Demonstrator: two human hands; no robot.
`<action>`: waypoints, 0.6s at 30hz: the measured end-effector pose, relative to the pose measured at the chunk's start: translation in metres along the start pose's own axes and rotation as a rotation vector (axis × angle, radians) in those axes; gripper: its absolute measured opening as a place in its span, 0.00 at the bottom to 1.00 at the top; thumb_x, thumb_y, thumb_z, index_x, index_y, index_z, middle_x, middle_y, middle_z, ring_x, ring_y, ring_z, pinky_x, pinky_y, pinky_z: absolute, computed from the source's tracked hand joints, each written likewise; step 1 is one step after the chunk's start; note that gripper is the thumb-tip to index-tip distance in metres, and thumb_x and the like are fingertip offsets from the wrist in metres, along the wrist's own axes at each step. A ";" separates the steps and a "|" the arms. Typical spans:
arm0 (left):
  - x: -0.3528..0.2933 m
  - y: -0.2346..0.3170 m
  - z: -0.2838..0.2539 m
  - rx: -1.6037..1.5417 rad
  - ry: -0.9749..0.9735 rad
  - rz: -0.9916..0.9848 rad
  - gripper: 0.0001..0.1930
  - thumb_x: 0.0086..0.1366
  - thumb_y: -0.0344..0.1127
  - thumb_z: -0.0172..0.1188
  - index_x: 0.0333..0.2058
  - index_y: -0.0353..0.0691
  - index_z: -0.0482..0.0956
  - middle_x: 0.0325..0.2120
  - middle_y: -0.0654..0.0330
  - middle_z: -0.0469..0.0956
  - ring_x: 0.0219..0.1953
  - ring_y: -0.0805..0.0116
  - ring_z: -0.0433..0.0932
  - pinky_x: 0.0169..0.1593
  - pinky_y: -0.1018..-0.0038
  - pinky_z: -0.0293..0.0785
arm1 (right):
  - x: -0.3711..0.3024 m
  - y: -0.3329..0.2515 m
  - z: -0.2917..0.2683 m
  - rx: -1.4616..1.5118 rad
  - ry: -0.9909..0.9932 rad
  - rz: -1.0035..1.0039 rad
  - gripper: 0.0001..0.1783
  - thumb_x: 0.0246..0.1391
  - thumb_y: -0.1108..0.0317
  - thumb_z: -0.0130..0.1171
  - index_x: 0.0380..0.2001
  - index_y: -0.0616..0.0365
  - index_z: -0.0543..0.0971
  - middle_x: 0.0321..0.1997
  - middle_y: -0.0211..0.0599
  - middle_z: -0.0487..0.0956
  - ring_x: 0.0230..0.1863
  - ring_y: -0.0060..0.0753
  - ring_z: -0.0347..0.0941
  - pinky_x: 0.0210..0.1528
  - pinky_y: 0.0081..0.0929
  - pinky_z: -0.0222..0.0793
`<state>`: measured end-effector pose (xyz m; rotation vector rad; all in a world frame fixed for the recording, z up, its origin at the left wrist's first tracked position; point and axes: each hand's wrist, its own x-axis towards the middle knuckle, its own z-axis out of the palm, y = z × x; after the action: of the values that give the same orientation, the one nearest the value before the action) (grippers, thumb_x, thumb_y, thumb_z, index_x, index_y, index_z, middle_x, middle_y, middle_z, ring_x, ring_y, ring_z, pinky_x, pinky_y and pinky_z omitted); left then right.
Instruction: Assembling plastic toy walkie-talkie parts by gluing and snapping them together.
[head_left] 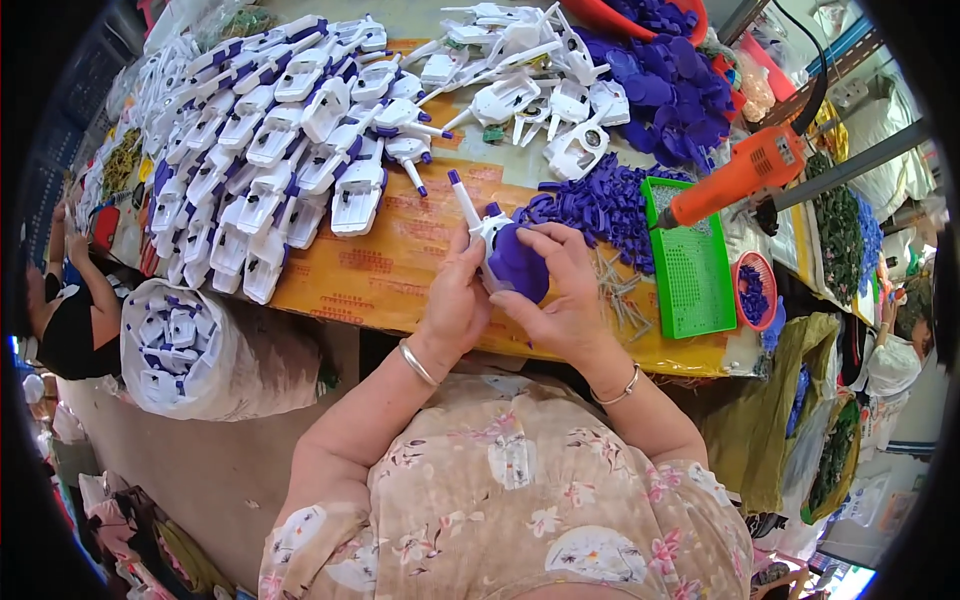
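Note:
Over the near edge of the table, both my hands hold a white-and-purple plastic toy housing (517,268) with a thin stem tipped in purple. My left hand (452,300) grips its white side below the stem. The fingers of my right hand (565,295) curl over the rounded purple cover, with the thumb at its lower edge. Beside my right hand lie thin pale rods (622,290) and a heap of small purple plastic parts (610,205). To the left, white housings with purple trim (270,140) are stacked in rows.
An orange electric screwdriver (735,178) hangs over a green tray (692,310) of small metal pieces. Farther back lie purple covers (680,100) and loose white housings (580,140). A pink basket (740,265) stands right. A filled sack (255,350) and another person (80,310) are left.

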<state>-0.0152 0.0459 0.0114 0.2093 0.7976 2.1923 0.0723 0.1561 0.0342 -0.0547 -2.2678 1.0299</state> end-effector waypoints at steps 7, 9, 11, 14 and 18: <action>-0.009 0.002 0.006 0.019 -0.025 -0.013 0.21 0.70 0.34 0.39 0.61 0.42 0.55 0.50 0.57 0.68 0.51 0.68 0.71 0.55 0.71 0.70 | -0.005 0.002 0.006 -0.065 0.022 0.011 0.34 0.31 0.72 0.72 0.48 0.61 0.73 0.48 0.48 0.68 0.49 0.47 0.67 0.51 0.34 0.66; -0.012 0.000 0.009 0.109 -0.030 0.046 0.26 0.65 0.28 0.50 0.61 0.43 0.56 0.49 0.59 0.69 0.49 0.72 0.71 0.52 0.74 0.71 | -0.008 0.004 0.010 -0.076 0.032 0.012 0.34 0.31 0.73 0.72 0.48 0.61 0.73 0.49 0.47 0.68 0.49 0.46 0.67 0.52 0.33 0.65; -0.011 -0.002 0.011 0.135 -0.009 0.073 0.29 0.62 0.25 0.54 0.60 0.44 0.57 0.48 0.60 0.70 0.48 0.72 0.72 0.51 0.75 0.72 | -0.010 0.003 0.015 -0.076 0.081 0.001 0.33 0.31 0.75 0.70 0.47 0.61 0.73 0.50 0.47 0.68 0.49 0.46 0.67 0.52 0.34 0.65; -0.011 -0.006 0.010 0.188 0.025 0.130 0.30 0.58 0.23 0.58 0.58 0.42 0.61 0.45 0.61 0.72 0.45 0.73 0.74 0.48 0.76 0.74 | -0.014 0.000 0.021 -0.079 0.124 0.011 0.33 0.31 0.76 0.69 0.48 0.60 0.72 0.50 0.47 0.68 0.50 0.46 0.67 0.52 0.33 0.65; -0.011 0.001 0.004 0.247 0.098 0.087 0.24 0.56 0.24 0.60 0.52 0.38 0.66 0.40 0.59 0.75 0.40 0.72 0.77 0.46 0.74 0.77 | -0.017 -0.005 0.020 -0.095 0.174 -0.024 0.32 0.35 0.75 0.68 0.49 0.60 0.70 0.50 0.45 0.68 0.50 0.42 0.66 0.53 0.31 0.63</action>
<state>-0.0068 0.0394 0.0161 0.2652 1.1342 2.1952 0.0751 0.1347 0.0187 -0.1508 -2.1524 0.8698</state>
